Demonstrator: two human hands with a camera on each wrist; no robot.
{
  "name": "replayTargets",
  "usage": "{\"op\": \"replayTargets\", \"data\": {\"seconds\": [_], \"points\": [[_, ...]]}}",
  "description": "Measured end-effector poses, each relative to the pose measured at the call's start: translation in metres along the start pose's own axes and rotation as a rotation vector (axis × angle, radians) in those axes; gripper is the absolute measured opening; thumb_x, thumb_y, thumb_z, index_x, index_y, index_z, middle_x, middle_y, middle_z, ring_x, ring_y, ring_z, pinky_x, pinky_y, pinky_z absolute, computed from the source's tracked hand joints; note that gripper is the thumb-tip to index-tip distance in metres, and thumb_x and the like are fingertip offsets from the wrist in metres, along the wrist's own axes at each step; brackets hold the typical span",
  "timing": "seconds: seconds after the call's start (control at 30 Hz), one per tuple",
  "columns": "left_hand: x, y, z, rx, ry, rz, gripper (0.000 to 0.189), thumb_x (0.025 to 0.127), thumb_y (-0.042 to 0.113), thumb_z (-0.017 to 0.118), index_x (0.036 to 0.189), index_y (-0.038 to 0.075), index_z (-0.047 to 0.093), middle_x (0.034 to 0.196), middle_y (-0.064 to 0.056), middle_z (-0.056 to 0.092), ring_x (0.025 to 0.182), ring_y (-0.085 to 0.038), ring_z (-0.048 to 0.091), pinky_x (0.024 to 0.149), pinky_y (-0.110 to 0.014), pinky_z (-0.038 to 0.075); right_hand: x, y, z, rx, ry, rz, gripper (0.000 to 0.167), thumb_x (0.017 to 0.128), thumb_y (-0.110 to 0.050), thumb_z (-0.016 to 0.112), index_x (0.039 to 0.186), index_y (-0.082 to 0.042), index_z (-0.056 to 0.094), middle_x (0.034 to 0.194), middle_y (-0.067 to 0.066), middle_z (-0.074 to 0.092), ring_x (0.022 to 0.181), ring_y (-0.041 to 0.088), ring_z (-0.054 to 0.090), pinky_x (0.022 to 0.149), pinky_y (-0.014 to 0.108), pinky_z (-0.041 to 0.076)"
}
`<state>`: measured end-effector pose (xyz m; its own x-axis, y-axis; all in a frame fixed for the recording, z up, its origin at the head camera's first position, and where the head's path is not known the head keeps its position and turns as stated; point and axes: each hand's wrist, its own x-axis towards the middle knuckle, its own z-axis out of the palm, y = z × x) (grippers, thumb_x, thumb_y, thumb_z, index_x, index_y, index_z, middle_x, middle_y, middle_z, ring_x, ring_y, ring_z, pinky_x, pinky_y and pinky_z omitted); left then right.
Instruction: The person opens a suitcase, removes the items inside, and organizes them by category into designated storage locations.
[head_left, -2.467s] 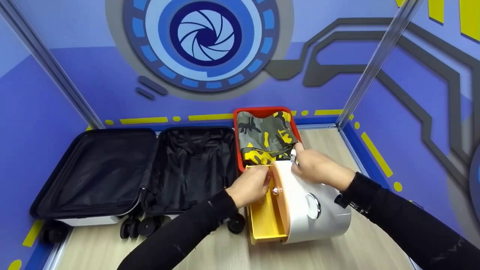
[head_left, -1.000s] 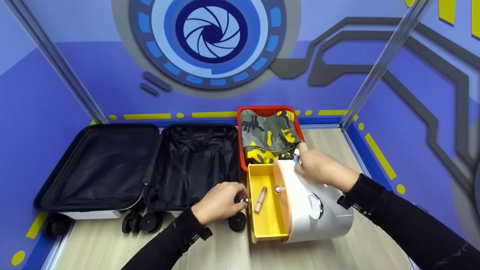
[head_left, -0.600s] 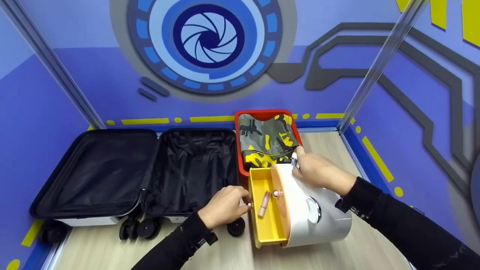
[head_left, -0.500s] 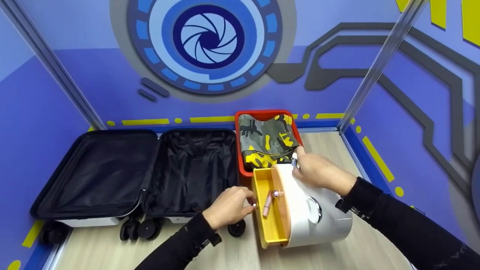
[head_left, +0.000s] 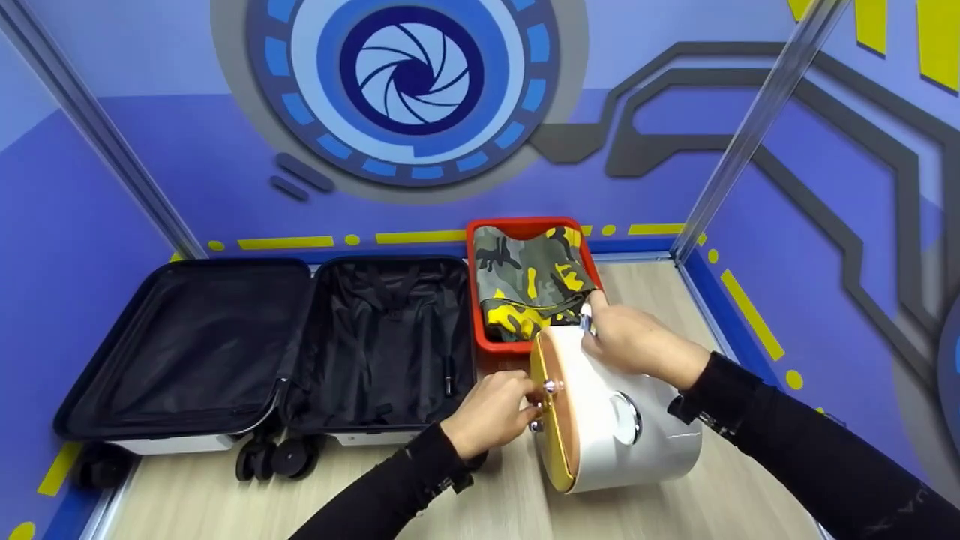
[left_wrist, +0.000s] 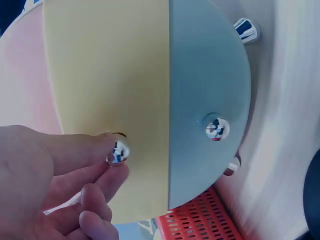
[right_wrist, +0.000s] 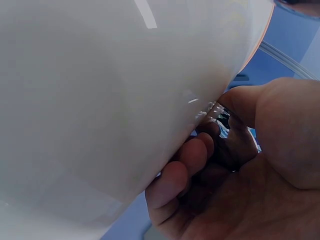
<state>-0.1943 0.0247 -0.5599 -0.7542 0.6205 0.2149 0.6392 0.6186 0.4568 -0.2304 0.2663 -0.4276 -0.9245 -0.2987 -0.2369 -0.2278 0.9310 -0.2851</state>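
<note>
A white rounded drawer box (head_left: 630, 435) lies at the right, its flat front turned left. My left hand (head_left: 491, 412) is at this front, thumb and fingers pinching the round metal drawer knob (left_wrist: 118, 152). Behind the knob, the yellow drawer front (left_wrist: 110, 75) sits between a pink and a blue-grey panel, flush or nearly so. The drawer's inside is hidden. At the box's far side my right hand (head_left: 637, 337) curls round a shiny metal handle (right_wrist: 220, 120). A second chrome fitting (head_left: 628, 418) shows on the side nearest me.
A red basket (head_left: 480, 337) holding folded camouflage cloth (head_left: 532, 277) stands right behind the box. An open black suitcase (head_left: 386, 337) with wheels lies to the left. Printed blue panels (head_left: 187, 150) wall in the wooden table (head_left: 645, 285).
My left hand came out of the yellow drawer, took its knob and pushed the drawer rightward into the box. The pink tube inside is now out of sight. My right hand stayed put.
</note>
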Motion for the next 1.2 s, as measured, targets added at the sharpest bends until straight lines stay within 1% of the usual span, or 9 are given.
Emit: {"op": "replayTargets", "data": {"seconds": [0.1, 0.27, 0.47, 0.6, 0.8, 0.87, 0.97, 1.1, 1.2], "points": [[0.000, 0.000, 0.002, 0.010, -0.001, 0.007, 0.010, 0.097, 0.023, 0.083, 0.106, 0.021, 0.084, 0.101, 0.006, 0.078, 0.096, -0.015, 0.077, 0.080, -0.033, 0.062, -0.001, 0.002, 0.000, -0.017, 0.015, -0.007, 0.052, 0.104, -0.025, 0.062, 0.137, 0.009, 0.041, 0.081, 0.015, 0.066, 0.071, 0.029, 0.066, 0.063, 0.045, 0.055], [-0.001, 0.001, 0.006, 0.056, 0.001, 0.029, 0.010, 0.097, 0.022, 0.082, 0.105, 0.018, 0.082, 0.100, 0.003, 0.075, 0.094, -0.017, 0.074, 0.079, -0.035, 0.061, -0.001, 0.002, 0.001, -0.006, -0.005, 0.007, 0.055, 0.105, -0.027, 0.062, 0.141, 0.009, 0.039, 0.082, 0.015, 0.066, 0.072, 0.029, 0.067, 0.063, 0.044, 0.056], [-0.002, 0.000, 0.009, 0.048, 0.053, 0.080, 0.013, 0.096, 0.020, 0.082, 0.108, 0.016, 0.080, 0.103, 0.002, 0.076, 0.096, -0.017, 0.072, 0.084, -0.034, 0.061, 0.000, 0.002, -0.001, 0.001, -0.019, 0.022, 0.059, 0.106, -0.027, 0.061, 0.145, 0.009, 0.037, 0.082, 0.014, 0.067, 0.070, 0.029, 0.067, 0.062, 0.042, 0.056], [-0.004, -0.002, 0.011, 0.050, 0.073, 0.097, 0.014, 0.095, 0.020, 0.082, 0.109, 0.018, 0.079, 0.104, 0.004, 0.075, 0.096, -0.014, 0.073, 0.082, -0.030, 0.061, 0.000, 0.002, -0.001, 0.001, -0.021, 0.018, 0.058, 0.106, -0.027, 0.061, 0.145, 0.009, 0.038, 0.080, 0.014, 0.065, 0.069, 0.028, 0.066, 0.062, 0.041, 0.055], [-0.008, -0.004, 0.009, 0.100, 0.077, 0.115, 0.015, 0.092, 0.021, 0.083, 0.106, 0.018, 0.078, 0.102, 0.006, 0.072, 0.092, -0.012, 0.072, 0.078, -0.027, 0.060, 0.001, 0.003, 0.001, 0.014, -0.032, 0.022, 0.061, 0.107, -0.027, 0.061, 0.148, 0.010, 0.036, 0.080, 0.013, 0.065, 0.068, 0.028, 0.065, 0.060, 0.040, 0.054], [-0.008, -0.004, 0.008, 0.111, 0.082, 0.125, 0.015, 0.093, 0.021, 0.083, 0.106, 0.017, 0.078, 0.101, 0.006, 0.072, 0.091, -0.013, 0.071, 0.078, -0.028, 0.060, 0.000, 0.003, 0.001, 0.016, -0.026, 0.022, 0.059, 0.106, -0.027, 0.061, 0.147, 0.009, 0.037, 0.080, 0.013, 0.066, 0.068, 0.028, 0.066, 0.060, 0.041, 0.054], [-0.006, -0.003, 0.008, 0.130, 0.086, 0.142, 0.012, 0.096, 0.021, 0.082, 0.106, 0.017, 0.078, 0.101, 0.005, 0.072, 0.092, -0.016, 0.072, 0.079, -0.030, 0.061, -0.001, 0.002, 0.001, -0.002, 0.004, 0.003, 0.054, 0.105, -0.025, 0.062, 0.140, 0.009, 0.040, 0.082, 0.015, 0.067, 0.071, 0.029, 0.067, 0.064, 0.045, 0.056], [-0.006, -0.002, 0.008, 0.127, 0.076, 0.138, 0.011, 0.097, 0.020, 0.081, 0.106, 0.015, 0.077, 0.100, 0.002, 0.071, 0.094, -0.019, 0.073, 0.081, -0.034, 0.062, -0.002, 0.001, 0.000, -0.012, 0.021, -0.017, 0.050, 0.103, -0.024, 0.062, 0.135, 0.009, 0.042, 0.084, 0.016, 0.067, 0.073, 0.030, 0.067, 0.067, 0.047, 0.057], [-0.007, -0.002, 0.009, 0.093, 0.077, 0.121, 0.012, 0.098, 0.020, 0.082, 0.107, 0.015, 0.078, 0.100, 0.002, 0.072, 0.095, -0.018, 0.074, 0.082, -0.035, 0.062, -0.001, 0.001, 0.001, -0.007, 0.011, -0.013, 0.051, 0.104, -0.024, 0.061, 0.137, 0.009, 0.041, 0.084, 0.016, 0.067, 0.073, 0.030, 0.068, 0.067, 0.047, 0.057]]}}
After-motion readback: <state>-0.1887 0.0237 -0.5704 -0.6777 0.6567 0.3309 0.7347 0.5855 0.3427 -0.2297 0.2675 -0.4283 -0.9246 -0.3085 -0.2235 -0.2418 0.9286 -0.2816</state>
